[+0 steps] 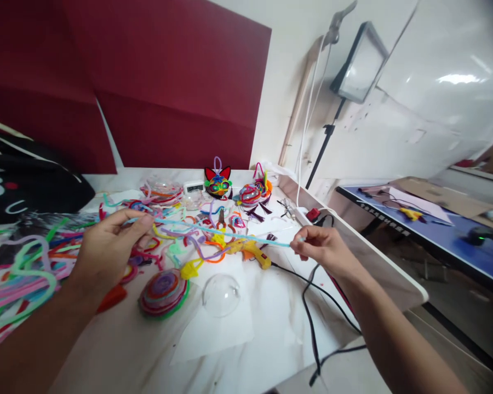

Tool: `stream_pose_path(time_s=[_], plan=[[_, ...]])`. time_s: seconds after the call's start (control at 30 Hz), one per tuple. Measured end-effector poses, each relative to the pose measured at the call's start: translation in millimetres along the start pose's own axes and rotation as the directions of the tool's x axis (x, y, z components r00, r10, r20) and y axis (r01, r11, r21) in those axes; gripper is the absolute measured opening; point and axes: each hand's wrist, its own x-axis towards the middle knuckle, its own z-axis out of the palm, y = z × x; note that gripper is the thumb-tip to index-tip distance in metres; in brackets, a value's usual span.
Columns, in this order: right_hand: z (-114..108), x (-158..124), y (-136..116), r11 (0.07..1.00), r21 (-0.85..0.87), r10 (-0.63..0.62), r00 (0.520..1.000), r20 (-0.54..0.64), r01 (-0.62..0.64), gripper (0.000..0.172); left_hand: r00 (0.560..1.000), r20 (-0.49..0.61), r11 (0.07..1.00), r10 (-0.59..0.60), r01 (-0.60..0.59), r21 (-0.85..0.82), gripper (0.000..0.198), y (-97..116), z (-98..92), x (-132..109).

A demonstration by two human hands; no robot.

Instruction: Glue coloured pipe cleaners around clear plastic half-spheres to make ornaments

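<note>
A light blue pipe cleaner (217, 230) is stretched nearly straight above the table. My left hand (113, 246) pinches one end between thumb and fingers, and my right hand (318, 246) pinches the other. Below it lies a yellow hot glue gun (257, 254) with a black cord. A clear plastic half dome (221, 295) rests on a sheet of white paper (213, 342). To its left sits a round piece coiled in purple, orange and pink pipe cleaner (164, 293) with a green rim.
Loose coloured pipe cleaners (24, 279) are heaped at the left, near a black bag (28, 180). Several decorated pieces, one a cat-eared mask (218, 181), stand at the back. A power strip (308, 214) lies at the right edge; a lamp (361, 63) and blue table (427, 219) are beyond.
</note>
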Motion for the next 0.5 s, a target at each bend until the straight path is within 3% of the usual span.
stream_pose_path(time_s=[0.13, 0.27, 0.4, 0.5], plan=[[-8, -17, -7, 0.942, -0.328, 0.001, 0.978, 0.209, 0.069, 0.017, 0.995, 0.06, 0.996, 0.075, -0.078, 0.043, 0.012, 1, -0.2, 0], [-9, -29, -7, 0.859, -0.48, -0.05, 0.962, 0.267, 0.177, 0.013, 0.989, 0.079, 0.989, 0.121, -0.127, 0.076, 0.012, 4, -1.6, -5], [-9, -31, 7, 0.891, -0.435, -0.086, 0.989, 0.12, 0.13, 0.015, 0.991, 0.094, 0.975, 0.091, -0.108, 0.194, 0.014, 7, -7.5, -11], [-9, -30, 17, 0.982, -0.186, -0.047, 0.992, -0.116, 0.025, 0.021, 0.996, 0.051, 0.955, 0.071, -0.083, 0.286, 0.018, 9, -10.7, -18]])
